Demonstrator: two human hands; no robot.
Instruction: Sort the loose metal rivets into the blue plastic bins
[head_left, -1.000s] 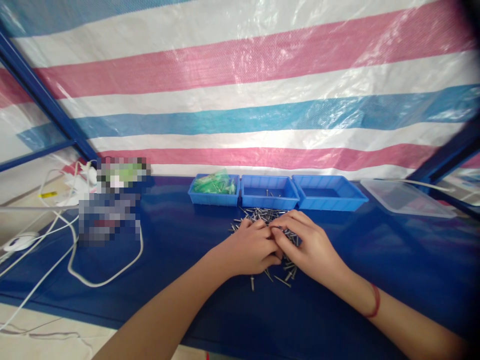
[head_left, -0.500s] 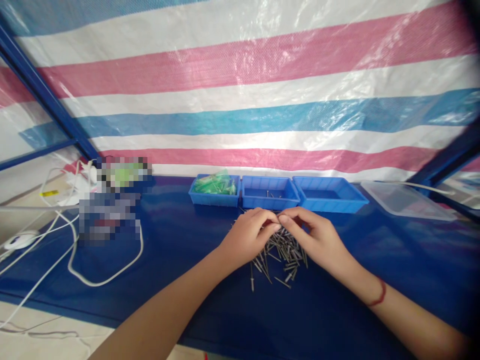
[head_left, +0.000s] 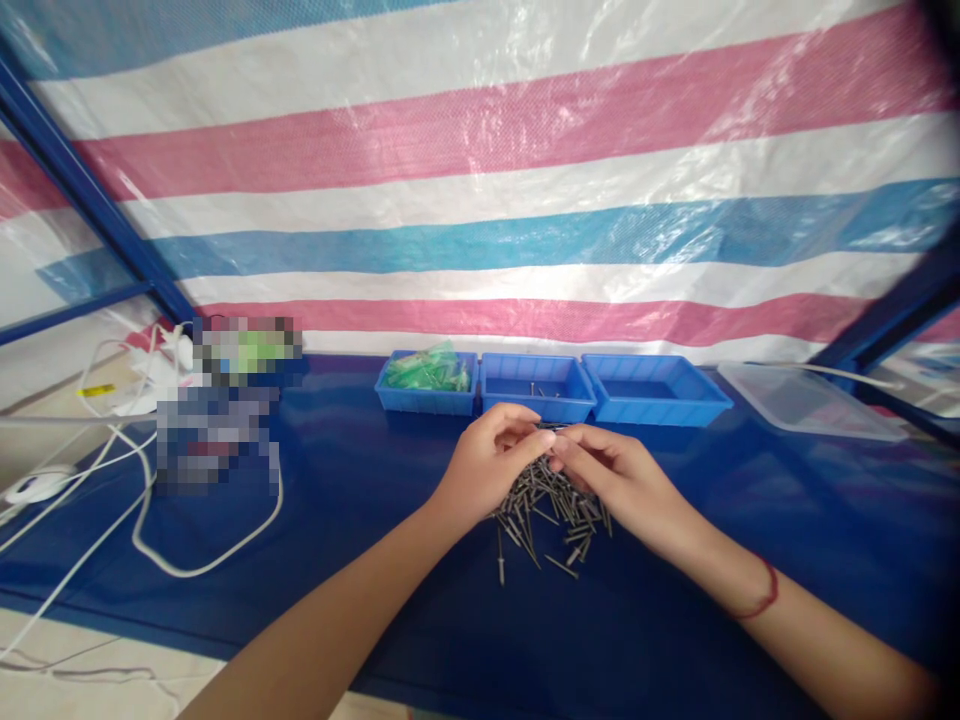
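Near the right hand point(head_left: 630, 480), the metal pins point(head_left: 553, 495) are grey and the desk point(head_left: 360, 480) is dark blue. Beyond it, the bins point(head_left: 660, 412) are lighter blue; the sheet point(head_left: 480, 170) has pink, white, blue stripes.

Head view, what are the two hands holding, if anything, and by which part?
It can't be told: the left hand and right hand meet at the fingers over the pile of metal pins, hiding anything pinched there.

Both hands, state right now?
Left hand: half-curled over the metal pins; can't tell if holding one.
Right hand: fingertips at left thumb; can't tell if holding anything.
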